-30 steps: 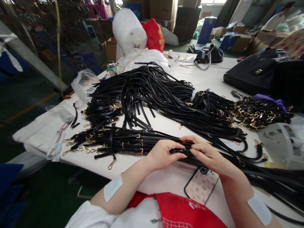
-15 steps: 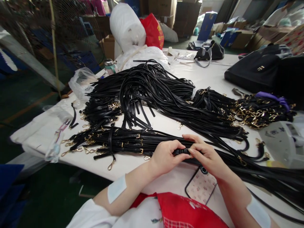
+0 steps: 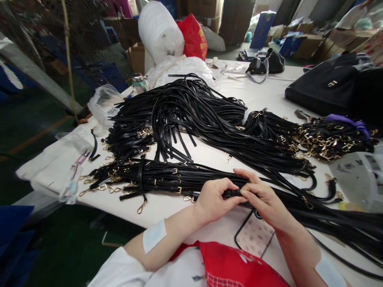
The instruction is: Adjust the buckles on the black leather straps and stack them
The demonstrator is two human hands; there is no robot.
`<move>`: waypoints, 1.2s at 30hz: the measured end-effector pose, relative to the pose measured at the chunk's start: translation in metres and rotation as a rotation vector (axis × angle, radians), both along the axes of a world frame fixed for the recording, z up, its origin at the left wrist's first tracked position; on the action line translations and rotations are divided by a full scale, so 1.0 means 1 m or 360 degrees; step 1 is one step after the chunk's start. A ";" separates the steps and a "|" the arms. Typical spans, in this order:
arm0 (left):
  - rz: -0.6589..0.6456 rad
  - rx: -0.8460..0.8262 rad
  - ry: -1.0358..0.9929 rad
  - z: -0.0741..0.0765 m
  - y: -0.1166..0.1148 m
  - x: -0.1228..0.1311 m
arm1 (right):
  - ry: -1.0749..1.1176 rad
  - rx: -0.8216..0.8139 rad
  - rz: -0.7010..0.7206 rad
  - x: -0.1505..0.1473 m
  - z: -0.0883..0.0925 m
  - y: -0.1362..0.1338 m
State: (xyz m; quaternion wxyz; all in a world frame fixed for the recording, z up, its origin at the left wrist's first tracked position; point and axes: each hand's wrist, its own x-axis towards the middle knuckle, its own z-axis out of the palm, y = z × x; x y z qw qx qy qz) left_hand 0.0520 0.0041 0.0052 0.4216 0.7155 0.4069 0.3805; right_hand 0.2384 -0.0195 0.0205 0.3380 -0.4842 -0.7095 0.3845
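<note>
Left grip (image 3: 214, 199) and right grip (image 3: 263, 199) both pinch one thin black leather strap (image 3: 232, 193), thumbs and forefingers closed on it from either side, near the front edge of the white counter (image 3: 269, 95).

Against a second ago: the fingertips have drawn closer, almost meeting, so only a short bit of strap shows between them. A small gold snap clasp (image 3: 188, 198) now shows just left of the left wrist; it was hidden before. Both grips stay in about the same spot. The view has shifted slightly, and nothing else has moved.

Held strap: narrow, glossy and flat, lying roughly level. It runs right under the right grip into more loose straps trailing off frame. To the left it merges with a tied bundle of black straps with gold buckles (image 3: 155, 179), so its end cannot be told.

- Phone in a patterned pale case (image 3: 254, 237) lies flat under the right wrist, partly covered.
- Big heap of long black straps (image 3: 203, 115) sits behind the bundle, mid-counter.
- Pile of gold clasps on black strap ends (image 3: 329, 139) is far right, a purple band on top.
- Black handbag (image 3: 323, 89) sits behind that pile.
- Clear crumpled plastic bag (image 3: 103, 101) is at the left edge of the counter.
- Red cloth (image 3: 233, 267) covers the person's lap at the bottom of the frame.
</note>
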 end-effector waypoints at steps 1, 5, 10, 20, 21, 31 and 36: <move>0.0000 -0.0028 -0.0003 0.000 0.000 0.001 | -0.0013 -0.0004 0.0010 0.000 0.001 0.000; -0.0012 -0.0100 -0.0061 0.000 0.002 0.000 | -0.0047 -0.0040 0.0016 0.005 0.003 0.002; 0.0068 -0.0153 -0.0104 0.004 0.006 -0.005 | -0.0017 0.0010 -0.0169 0.012 0.006 0.001; -0.0177 -0.0180 -0.0138 0.003 -0.001 -0.003 | -0.0215 0.0306 -0.0143 -0.008 0.009 -0.005; -0.0203 -0.0192 -0.0138 0.005 -0.001 -0.005 | -0.0310 0.0372 -0.0155 -0.009 0.012 -0.006; -0.0307 0.0033 0.0195 0.014 -0.005 -0.007 | -0.0632 0.0705 -0.0234 -0.018 0.013 -0.008; -0.0039 -0.0082 0.0121 0.021 0.011 -0.033 | -0.0520 0.0620 -0.0315 0.001 0.020 -0.006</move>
